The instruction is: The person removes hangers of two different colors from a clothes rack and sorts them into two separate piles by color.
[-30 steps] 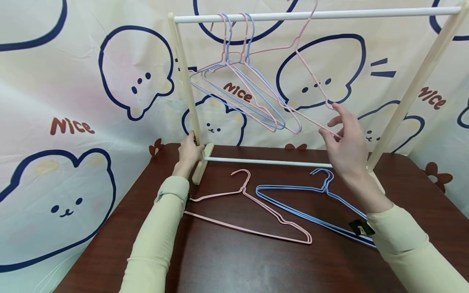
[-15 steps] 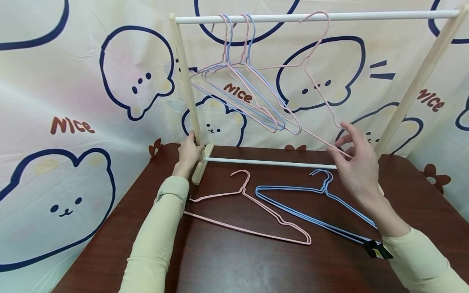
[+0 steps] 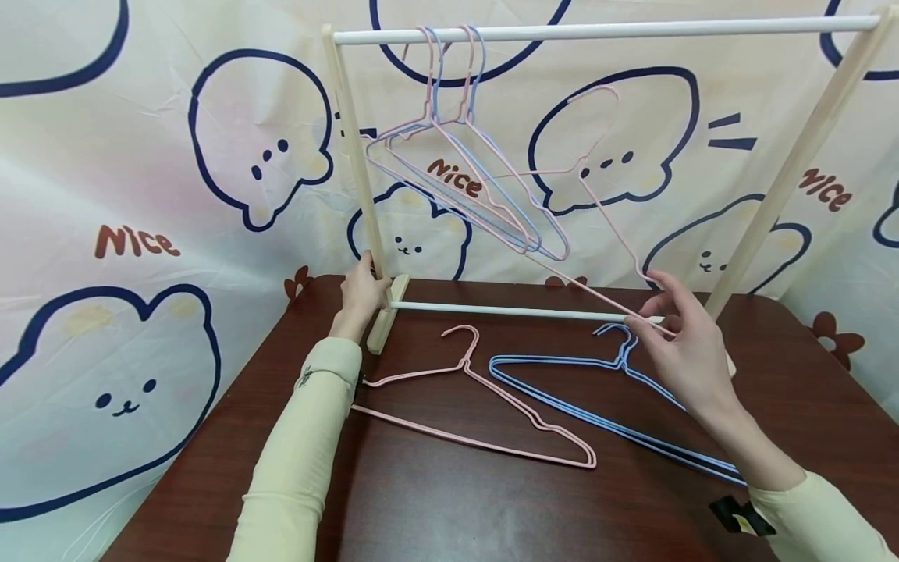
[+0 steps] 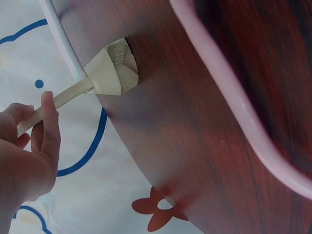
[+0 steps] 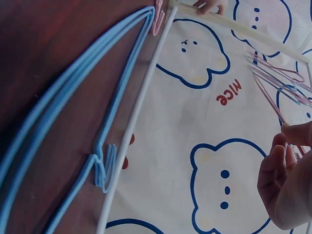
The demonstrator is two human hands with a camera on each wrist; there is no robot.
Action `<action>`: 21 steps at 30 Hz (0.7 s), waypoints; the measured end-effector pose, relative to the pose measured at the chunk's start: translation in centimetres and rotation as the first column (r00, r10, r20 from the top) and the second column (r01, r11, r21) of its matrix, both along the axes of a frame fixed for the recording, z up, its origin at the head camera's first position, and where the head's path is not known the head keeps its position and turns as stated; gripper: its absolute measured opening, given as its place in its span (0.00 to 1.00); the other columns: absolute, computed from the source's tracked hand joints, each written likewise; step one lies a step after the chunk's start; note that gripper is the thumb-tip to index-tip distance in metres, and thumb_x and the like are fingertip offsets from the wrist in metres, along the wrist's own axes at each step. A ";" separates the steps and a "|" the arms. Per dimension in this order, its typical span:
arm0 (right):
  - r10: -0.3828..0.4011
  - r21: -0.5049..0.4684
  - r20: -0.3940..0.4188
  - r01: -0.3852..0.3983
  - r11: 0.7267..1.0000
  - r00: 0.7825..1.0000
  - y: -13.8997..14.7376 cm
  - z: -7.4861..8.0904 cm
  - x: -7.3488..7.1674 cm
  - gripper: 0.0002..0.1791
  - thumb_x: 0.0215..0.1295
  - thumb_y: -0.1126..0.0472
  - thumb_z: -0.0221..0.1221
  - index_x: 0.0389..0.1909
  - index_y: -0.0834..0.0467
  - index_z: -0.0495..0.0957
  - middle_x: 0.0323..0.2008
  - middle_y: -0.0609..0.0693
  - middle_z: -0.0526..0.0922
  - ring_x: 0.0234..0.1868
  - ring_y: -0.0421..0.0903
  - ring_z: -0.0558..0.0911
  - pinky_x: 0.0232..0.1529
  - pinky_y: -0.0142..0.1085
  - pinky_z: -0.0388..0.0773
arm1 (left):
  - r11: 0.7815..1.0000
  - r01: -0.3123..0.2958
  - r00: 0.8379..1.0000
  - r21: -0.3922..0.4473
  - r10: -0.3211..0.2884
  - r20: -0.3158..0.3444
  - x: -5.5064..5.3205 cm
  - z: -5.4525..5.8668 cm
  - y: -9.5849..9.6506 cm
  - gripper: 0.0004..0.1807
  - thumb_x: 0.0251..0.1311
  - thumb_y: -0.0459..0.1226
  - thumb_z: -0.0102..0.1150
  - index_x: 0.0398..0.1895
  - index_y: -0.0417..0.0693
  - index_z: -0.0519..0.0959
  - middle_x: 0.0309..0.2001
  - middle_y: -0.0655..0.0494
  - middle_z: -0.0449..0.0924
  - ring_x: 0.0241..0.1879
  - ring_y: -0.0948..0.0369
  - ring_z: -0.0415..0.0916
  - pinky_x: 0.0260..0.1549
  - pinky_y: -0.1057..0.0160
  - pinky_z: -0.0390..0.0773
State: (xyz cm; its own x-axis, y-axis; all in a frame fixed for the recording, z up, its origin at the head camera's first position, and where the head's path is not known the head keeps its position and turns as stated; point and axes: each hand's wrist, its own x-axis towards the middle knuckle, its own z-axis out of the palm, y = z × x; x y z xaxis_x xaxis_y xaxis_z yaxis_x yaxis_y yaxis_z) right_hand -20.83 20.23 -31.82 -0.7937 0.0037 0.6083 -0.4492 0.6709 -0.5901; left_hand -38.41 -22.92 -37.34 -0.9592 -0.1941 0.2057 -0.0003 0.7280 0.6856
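Note:
My left hand [image 3: 364, 293] grips the cream left post [image 3: 356, 156] of a garment rack, low down by its foot [image 4: 109, 73]. In the left wrist view, that hand's fingers wrap the post. Between thumb and fingers, my right hand [image 3: 684, 343] pinches the right corner of a pink clothes hanger [image 3: 605, 215]. Its hook stands free, below the white top rail [image 3: 632, 31], and its left end passes behind the hanging hangers. From the rail's left part hang several pink and blue hangers [image 3: 435, 117] in two pairs.
Pink hangers [image 3: 492, 447] lie stacked on the dark wooden table [image 3: 449, 523]. To their right lies a stack of blue hangers [image 3: 562, 404]. The rack's white lower bar [image 3: 506, 311] runs behind both. A black wrist strap piece [image 3: 742, 517] shows by the right sleeve.
The right hand has moved down and slightly right with the pink hanger. Its hook has dropped from rail height to well below the rail. The left hand has stayed on the post.

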 end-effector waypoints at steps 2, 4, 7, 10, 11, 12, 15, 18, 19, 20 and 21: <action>0.008 -0.003 0.028 -0.007 1.000 1.000 0.0 -0.4 0.2 0.36 0.62 0.67 0.66 0.71 0.52 0.66 0.38 0.49 0.75 0.27 0.26 0.78 0.25 0.19 0.72 | 1.000 0.000 1.000 -0.003 0.000 -0.001 0.0 0.0 0.0 0.21 0.69 0.37 0.54 0.64 0.46 0.65 0.53 0.40 0.78 0.43 0.43 0.82 0.31 0.55 0.84; 0.017 0.004 0.050 -0.017 1.000 0.999 0.1 -0.9 0.4 0.35 0.63 0.67 0.66 0.70 0.52 0.66 0.37 0.49 0.74 0.26 0.29 0.78 0.23 0.22 0.71 | 1.000 -0.001 1.000 0.001 0.001 0.003 0.1 0.0 0.0 0.21 0.69 0.37 0.54 0.63 0.46 0.65 0.53 0.40 0.78 0.43 0.43 0.82 0.30 0.56 0.84; 0.036 0.023 0.089 -0.038 0.999 0.995 0.1 -1.5 0.7 0.35 0.63 0.66 0.66 0.70 0.53 0.66 0.36 0.49 0.75 0.25 0.35 0.75 0.19 0.27 0.68 | 1.000 -0.002 1.000 -0.003 0.002 0.007 0.1 0.0 0.0 0.22 0.70 0.37 0.54 0.64 0.46 0.65 0.53 0.40 0.78 0.43 0.43 0.83 0.29 0.57 0.84; 0.051 0.039 0.125 -0.056 0.998 0.991 0.0 -2.1 1.0 0.35 0.62 0.65 0.66 0.70 0.53 0.66 0.35 0.50 0.75 0.25 0.35 0.75 0.21 0.28 0.68 | 1.000 -0.004 1.000 -0.008 0.004 0.001 0.1 0.0 0.0 0.22 0.70 0.37 0.54 0.64 0.47 0.65 0.53 0.40 0.78 0.43 0.43 0.83 0.29 0.56 0.84; 0.060 0.040 0.139 -0.066 0.997 0.988 -0.1 -2.3 1.1 0.35 0.62 0.65 0.66 0.70 0.53 0.66 0.35 0.49 0.75 0.25 0.35 0.75 0.21 0.27 0.68 | 1.000 -0.004 1.000 -0.012 0.004 -0.002 0.1 0.0 0.0 0.22 0.70 0.37 0.54 0.64 0.47 0.65 0.53 0.40 0.78 0.42 0.43 0.83 0.30 0.55 0.84; 0.069 0.040 0.150 -0.076 0.996 0.986 -0.1 -2.5 1.2 0.34 0.62 0.65 0.67 0.69 0.53 0.67 0.35 0.50 0.75 0.26 0.35 0.76 0.22 0.27 0.69 | 1.000 -0.007 1.000 -0.014 0.007 -0.003 0.1 0.0 0.0 0.22 0.70 0.37 0.54 0.64 0.47 0.65 0.52 0.40 0.78 0.42 0.43 0.83 0.31 0.54 0.84; 0.091 0.051 0.183 -0.102 0.994 0.979 -0.5 -3.1 1.6 0.34 0.62 0.65 0.67 0.69 0.52 0.68 0.34 0.48 0.75 0.28 0.35 0.77 0.26 0.26 0.71 | 1.000 -0.014 1.000 -0.020 0.014 -0.004 0.0 -0.1 0.0 0.23 0.69 0.38 0.55 0.64 0.48 0.65 0.52 0.41 0.79 0.43 0.44 0.83 0.34 0.53 0.84; 0.107 0.056 0.219 -0.121 0.991 0.970 -0.8 -3.5 1.9 0.33 0.62 0.63 0.67 0.68 0.52 0.68 0.33 0.48 0.76 0.29 0.36 0.78 0.27 0.27 0.71 | 1.000 -0.011 1.000 -0.023 0.011 -0.003 0.0 -0.1 0.0 0.23 0.69 0.38 0.55 0.65 0.48 0.65 0.52 0.41 0.79 0.43 0.44 0.83 0.36 0.52 0.84; 0.116 0.050 0.238 -0.132 0.990 0.964 -0.9 -3.7 2.0 0.32 0.63 0.62 0.67 0.68 0.52 0.68 0.33 0.48 0.76 0.28 0.37 0.77 0.27 0.28 0.71 | 1.000 -0.009 1.000 -0.022 0.008 -0.002 0.0 -0.1 0.0 0.22 0.70 0.38 0.54 0.64 0.48 0.65 0.52 0.41 0.79 0.42 0.44 0.83 0.36 0.52 0.84; 0.130 0.037 0.260 -0.145 0.989 0.957 -1.1 -3.8 2.1 0.33 0.63 0.62 0.67 0.68 0.52 0.68 0.33 0.48 0.76 0.27 0.37 0.77 0.26 0.29 0.72 | 1.000 -0.007 1.000 -0.023 0.007 0.000 0.0 0.0 0.0 0.22 0.70 0.38 0.54 0.64 0.47 0.65 0.51 0.41 0.79 0.42 0.44 0.83 0.35 0.52 0.83; 0.139 0.031 0.285 -0.154 0.988 0.948 -1.1 -3.9 2.2 0.33 0.63 0.61 0.67 0.68 0.52 0.67 0.34 0.49 0.75 0.27 0.37 0.76 0.25 0.30 0.72 | 1.000 -0.005 1.000 -0.022 0.005 0.000 0.0 0.0 0.0 0.22 0.70 0.38 0.54 0.64 0.47 0.65 0.51 0.41 0.79 0.42 0.44 0.83 0.35 0.53 0.83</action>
State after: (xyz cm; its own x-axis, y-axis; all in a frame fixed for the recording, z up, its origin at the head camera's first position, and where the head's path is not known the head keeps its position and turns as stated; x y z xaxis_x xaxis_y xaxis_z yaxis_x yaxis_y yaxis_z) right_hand -18.65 19.09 -35.75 -0.9219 -0.1512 0.3568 -0.3658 0.6431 -0.6727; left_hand -38.44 -22.94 -37.39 -0.9582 -0.1939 0.2102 -0.0036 0.7431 0.6692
